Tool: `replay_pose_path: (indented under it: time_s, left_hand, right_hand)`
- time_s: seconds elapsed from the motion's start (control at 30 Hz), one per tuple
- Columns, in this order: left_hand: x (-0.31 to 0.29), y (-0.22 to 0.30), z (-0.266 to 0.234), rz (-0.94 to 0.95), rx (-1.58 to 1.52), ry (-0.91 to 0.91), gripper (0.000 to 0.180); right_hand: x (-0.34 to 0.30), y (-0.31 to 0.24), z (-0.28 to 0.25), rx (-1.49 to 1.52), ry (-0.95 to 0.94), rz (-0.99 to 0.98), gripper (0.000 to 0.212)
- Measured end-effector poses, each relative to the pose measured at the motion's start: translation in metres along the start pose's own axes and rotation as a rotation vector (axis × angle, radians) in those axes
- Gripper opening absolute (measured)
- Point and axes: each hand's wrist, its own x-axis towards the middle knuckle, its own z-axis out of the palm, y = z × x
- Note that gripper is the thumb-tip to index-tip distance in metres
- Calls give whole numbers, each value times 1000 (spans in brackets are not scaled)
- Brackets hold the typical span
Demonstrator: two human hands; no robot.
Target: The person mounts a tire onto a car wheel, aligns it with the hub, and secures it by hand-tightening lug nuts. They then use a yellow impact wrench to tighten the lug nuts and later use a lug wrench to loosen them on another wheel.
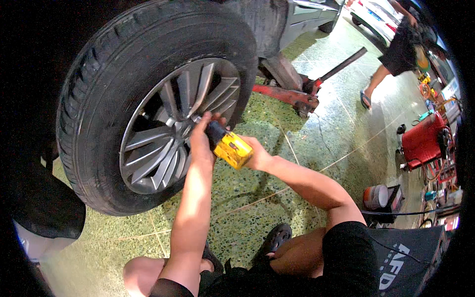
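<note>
A large car wheel fills the left half of the head view, its black tyre around a grey multi-spoke rim. A yellow and black impact wrench points at the middle of that rim. My right hand is closed round its handle, which is mostly hidden. At the tool's black nose, my left hand is wrapped with its fingers close to the hub. Whether the socket sits on a lug nut is hidden behind these fingers.
A red floor jack with a raised handle stands behind the wheel, by the car body. Another person is at the upper right. Along the right side are a red seat, a bucket, a cable and a black cover.
</note>
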Motion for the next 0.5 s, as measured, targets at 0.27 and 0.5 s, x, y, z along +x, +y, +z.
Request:
replay_pose_path:
  time_s: [0.27,0.5]
  left_hand:
    - [11,3,-11,59,35,70,25]
    - [13,1,-9,51,74,138,25]
  right_hand:
    - [4,-68,30,-1477,50,-313,36]
    - [10,-61,25,-1458,44,-468,27]
